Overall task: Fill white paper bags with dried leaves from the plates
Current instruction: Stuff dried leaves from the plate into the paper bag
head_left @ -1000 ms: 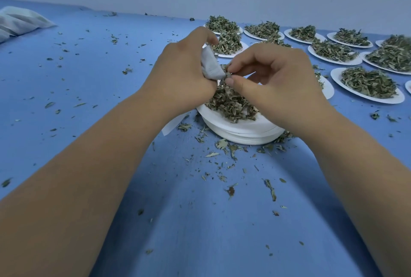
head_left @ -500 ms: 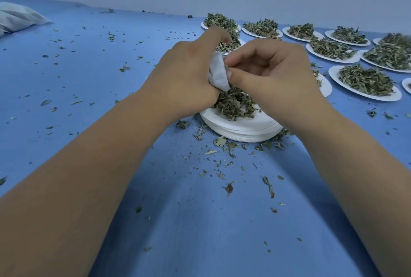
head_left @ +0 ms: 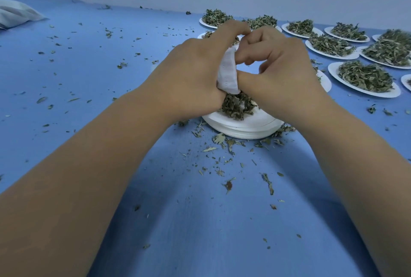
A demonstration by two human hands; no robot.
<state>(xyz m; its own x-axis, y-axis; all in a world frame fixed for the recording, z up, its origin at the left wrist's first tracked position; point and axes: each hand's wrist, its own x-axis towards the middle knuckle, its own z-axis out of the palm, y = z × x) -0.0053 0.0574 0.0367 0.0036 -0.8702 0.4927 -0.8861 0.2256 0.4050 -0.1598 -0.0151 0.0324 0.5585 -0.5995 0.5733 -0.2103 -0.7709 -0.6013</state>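
Grips the white paper bag [head_left: 226, 74] in the left hand [head_left: 193, 76], fingers curled round it, just above the dried leaves [head_left: 236, 105] heaped on the stack of plates [head_left: 242, 131]. Pinches it with the right hand [head_left: 282, 69] too, thumb against its side. Shows more of the bag than half a second ago, with hands drawn closer.

The bag [head_left: 227, 74] is showing thin matt paper; the stacked plates [head_left: 242, 128] are looking smooth, matt white; the leaves [head_left: 236, 106] are lying dull and crinkled on matt blue covering [head_left: 200, 221].
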